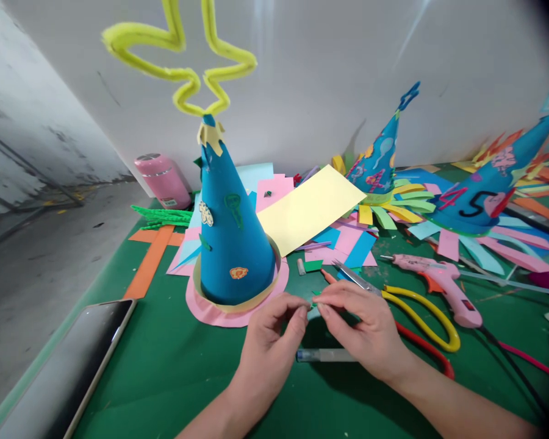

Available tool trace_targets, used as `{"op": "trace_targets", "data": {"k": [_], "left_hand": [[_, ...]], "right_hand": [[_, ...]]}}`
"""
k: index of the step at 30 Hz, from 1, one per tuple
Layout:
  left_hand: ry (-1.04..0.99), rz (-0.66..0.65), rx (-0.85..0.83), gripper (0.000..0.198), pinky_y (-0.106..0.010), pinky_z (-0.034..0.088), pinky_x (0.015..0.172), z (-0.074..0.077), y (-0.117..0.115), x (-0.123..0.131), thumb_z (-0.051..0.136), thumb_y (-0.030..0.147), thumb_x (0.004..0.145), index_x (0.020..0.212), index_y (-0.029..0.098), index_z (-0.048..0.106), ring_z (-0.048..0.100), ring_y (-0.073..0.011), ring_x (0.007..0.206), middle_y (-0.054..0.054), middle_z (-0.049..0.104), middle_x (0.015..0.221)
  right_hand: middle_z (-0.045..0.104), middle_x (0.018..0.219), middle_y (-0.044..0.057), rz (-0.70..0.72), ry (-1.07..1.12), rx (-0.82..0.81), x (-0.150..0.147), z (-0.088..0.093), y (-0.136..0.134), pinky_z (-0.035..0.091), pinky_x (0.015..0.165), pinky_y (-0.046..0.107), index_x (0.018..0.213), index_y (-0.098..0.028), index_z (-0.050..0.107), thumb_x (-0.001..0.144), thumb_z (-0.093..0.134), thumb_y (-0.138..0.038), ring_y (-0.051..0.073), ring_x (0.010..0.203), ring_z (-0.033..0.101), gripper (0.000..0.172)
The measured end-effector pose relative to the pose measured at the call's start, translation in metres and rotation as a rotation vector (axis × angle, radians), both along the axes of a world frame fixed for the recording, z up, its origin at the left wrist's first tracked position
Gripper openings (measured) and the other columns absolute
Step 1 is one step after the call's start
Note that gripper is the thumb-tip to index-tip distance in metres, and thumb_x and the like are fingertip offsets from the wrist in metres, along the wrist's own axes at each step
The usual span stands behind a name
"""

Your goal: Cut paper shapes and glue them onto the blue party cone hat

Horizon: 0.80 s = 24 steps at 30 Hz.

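Pinching a small green scrap, the left hand and right hand meet closely, seemingly for fine control, well in from the worktop's left edge. The blue hat stands nearby, its wide brim likely steadying it; a phone lies along that edge.

On the blue cone hat at the right side of the frame, a pink number "4" and a black number "5" can be read. The smaller blue hat, right of the upper centre, carries a pink mark resembling "4". The label of the pink bottle, left of centre, is too small for reading.
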<state>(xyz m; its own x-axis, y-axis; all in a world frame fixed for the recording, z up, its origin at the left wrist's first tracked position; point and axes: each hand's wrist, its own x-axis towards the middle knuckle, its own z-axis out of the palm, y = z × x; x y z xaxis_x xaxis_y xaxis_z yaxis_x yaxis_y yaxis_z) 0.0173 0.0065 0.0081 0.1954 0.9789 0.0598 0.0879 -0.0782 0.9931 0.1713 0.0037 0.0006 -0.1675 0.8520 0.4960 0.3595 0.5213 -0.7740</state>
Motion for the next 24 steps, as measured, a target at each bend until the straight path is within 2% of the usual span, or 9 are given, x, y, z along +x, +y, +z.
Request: {"op": "trace_targets", "data": {"k": [7, 14, 17, 20, 24], "left_hand": [[0.070, -0.002, 0.072, 0.011, -0.023, 0.042, 0.059, -0.0049, -0.0016, -0.0005, 0.052, 0.022, 0.078, 0.076, 0.016, 0.061, 0.052, -0.0140, 0.064, -0.002, 0.059, 0.068], [0.265, 0.057, 0.196, 0.014, -0.024, 0.040, 0.058, -0.0031, -0.0030, 0.0008, 0.048, 0.018, 0.078, 0.071, 0.014, 0.059, 0.051, -0.0138, 0.061, -0.002, 0.057, 0.064], [0.213, 0.074, 0.130, 0.012, -0.023, 0.040, 0.057, -0.0024, -0.0023, 0.0008, 0.049, 0.019, 0.078, 0.071, 0.015, 0.058, 0.049, -0.0130, 0.060, -0.001, 0.055, 0.063], [0.071, 0.077, -0.019, 0.011, -0.021, 0.036, 0.053, -0.0004, -0.0002, 0.0013, 0.052, 0.021, 0.076, 0.069, 0.015, 0.057, 0.045, -0.0107, 0.056, 0.001, 0.052, 0.060], [-0.173, 0.041, -0.211, 0.013, -0.019, 0.033, 0.050, 0.0026, 0.0017, 0.0012, 0.055, 0.024, 0.076, 0.067, 0.015, 0.056, 0.040, -0.0073, 0.052, 0.003, 0.051, 0.059]], "right_hand": [[0.062, 0.081, 0.004, -0.014, -0.070, 0.077, 0.0008, -0.0042, -0.0004, 0.044, 0.089, 0.033, 0.089, -0.017, 0.066, 0.075, 0.057, -0.007, 0.013, 0.072, 0.059, 0.020], [0.062, 0.080, 0.004, -0.033, -0.129, 0.123, 0.0002, -0.0083, 0.0014, 0.039, 0.094, 0.040, 0.090, -0.019, 0.066, 0.075, 0.057, -0.008, 0.014, 0.071, 0.059, 0.021], [0.064, 0.079, 0.003, -0.034, -0.069, 0.052, -0.0019, -0.0071, 0.0019, 0.040, 0.091, 0.038, 0.086, -0.021, 0.066, 0.075, 0.056, -0.010, 0.014, 0.070, 0.059, 0.018], [0.064, 0.072, 0.001, -0.035, 0.024, -0.064, -0.0046, -0.0051, 0.0024, 0.042, 0.087, 0.036, 0.081, -0.021, 0.065, 0.076, 0.056, -0.014, 0.014, 0.066, 0.059, 0.013], [0.061, 0.064, -0.003, -0.019, 0.128, -0.252, -0.0056, -0.0032, 0.0033, 0.031, 0.097, 0.042, 0.072, -0.021, 0.064, 0.078, 0.055, -0.021, 0.011, 0.059, 0.056, 0.011]]}}
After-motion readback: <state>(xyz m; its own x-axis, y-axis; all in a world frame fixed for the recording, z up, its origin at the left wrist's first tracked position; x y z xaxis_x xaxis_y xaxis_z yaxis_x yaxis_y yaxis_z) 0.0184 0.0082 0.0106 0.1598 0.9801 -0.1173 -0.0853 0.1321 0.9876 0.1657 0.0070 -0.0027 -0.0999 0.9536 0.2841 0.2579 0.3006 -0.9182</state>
